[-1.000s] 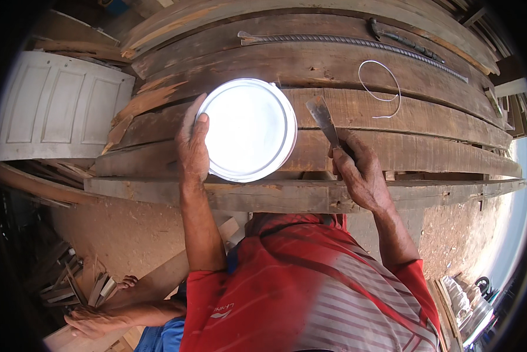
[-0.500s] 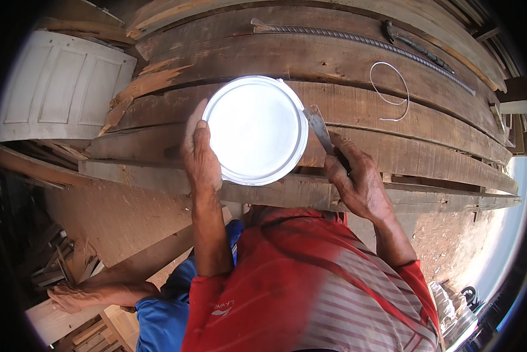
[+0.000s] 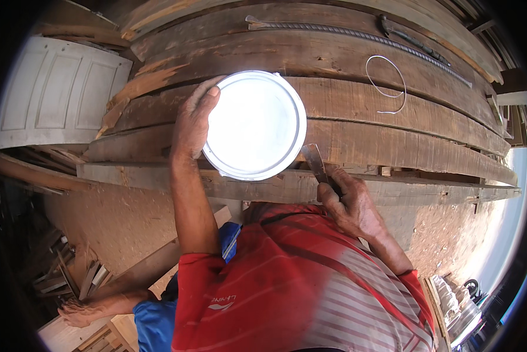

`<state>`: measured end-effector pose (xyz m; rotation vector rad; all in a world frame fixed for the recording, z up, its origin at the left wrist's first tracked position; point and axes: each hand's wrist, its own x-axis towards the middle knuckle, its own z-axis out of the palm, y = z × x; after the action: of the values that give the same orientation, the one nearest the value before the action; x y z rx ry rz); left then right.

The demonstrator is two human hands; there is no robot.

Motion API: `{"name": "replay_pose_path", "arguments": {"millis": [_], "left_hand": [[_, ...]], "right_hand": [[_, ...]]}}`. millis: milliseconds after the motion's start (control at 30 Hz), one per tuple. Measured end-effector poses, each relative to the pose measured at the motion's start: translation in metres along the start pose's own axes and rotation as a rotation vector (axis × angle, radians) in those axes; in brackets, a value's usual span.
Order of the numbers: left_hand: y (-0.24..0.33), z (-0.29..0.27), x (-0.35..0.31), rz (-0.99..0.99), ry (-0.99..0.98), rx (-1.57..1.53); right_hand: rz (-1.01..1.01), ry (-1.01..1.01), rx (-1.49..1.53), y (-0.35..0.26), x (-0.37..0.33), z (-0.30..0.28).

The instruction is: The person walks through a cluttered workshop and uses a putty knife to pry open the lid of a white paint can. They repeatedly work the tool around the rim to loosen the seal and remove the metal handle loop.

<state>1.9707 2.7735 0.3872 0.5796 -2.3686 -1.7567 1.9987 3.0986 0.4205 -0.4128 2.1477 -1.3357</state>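
A round white lidded tub (image 3: 254, 126), seen from above and very bright, is over the near wooden planks. My left hand (image 3: 195, 117) grips its left side, the thumb lying on the rim and the other fingers curled round the far side. In my right hand (image 3: 350, 201) is a putty knife (image 3: 315, 161) with a dark handle; its flat, stained metal blade points up and left. The blade tip sits just off the tub's lower right rim. Fingers hide most of the knife's handle.
Long rough planks (image 3: 363, 141) form the work surface. On them lie a ribbed steel bar (image 3: 357, 36), a dark metal tool (image 3: 413, 42) and a loop of pale wire (image 3: 402, 94). A white panelled door (image 3: 61, 91) stands at the left, scrap wood (image 3: 70, 267) below it.
My right hand has drawn the putty knife down and left, away from the tub's right rim. My left hand has shifted up along the rim.
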Motion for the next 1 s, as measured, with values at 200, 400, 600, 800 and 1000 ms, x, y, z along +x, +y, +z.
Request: {"name": "replay_pose_path", "arguments": {"millis": [200,400,600,800,1000], "left_hand": [[0.0,0.0,-0.006,-0.044,0.009,-0.036],[-0.012,0.013,-0.036,-0.029,0.146,-0.142],[-0.021,0.024,-0.068,-0.083,0.271,-0.268],[-0.027,0.022,-0.067,-0.034,0.266,-0.18],[-0.026,0.023,-0.068,-0.034,0.309,-0.124]], "right_hand": [[0.016,-0.013,0.072,0.0,0.003,0.009],[0.144,0.026,0.178,0.005,0.005,0.014],[0.12,0.062,0.17,0.0,0.009,0.004],[0.116,0.002,0.243,-0.004,-0.005,-0.001],[0.162,-0.046,0.228,-0.014,0.002,-0.001]]}}
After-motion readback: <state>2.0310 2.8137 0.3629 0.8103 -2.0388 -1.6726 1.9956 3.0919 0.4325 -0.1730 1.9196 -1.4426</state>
